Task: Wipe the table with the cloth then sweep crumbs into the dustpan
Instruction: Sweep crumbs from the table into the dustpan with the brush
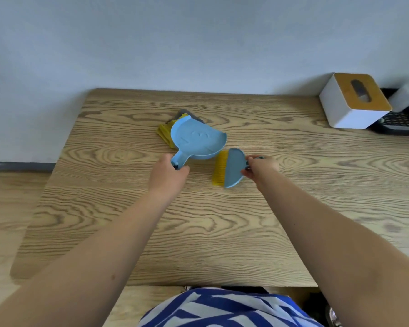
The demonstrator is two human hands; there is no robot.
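At the centre of the wooden table, the left hand is closed around the handle of the blue dustpan, whose pan is tilted, its open edge facing right. Just beside it, the right hand pinches the handle of the blue brush; its yellow bristles point left toward the dustpan, apart from it. A yellow and grey cloth lies partly under the dustpan's far side. A white tissue box stands at the far right.
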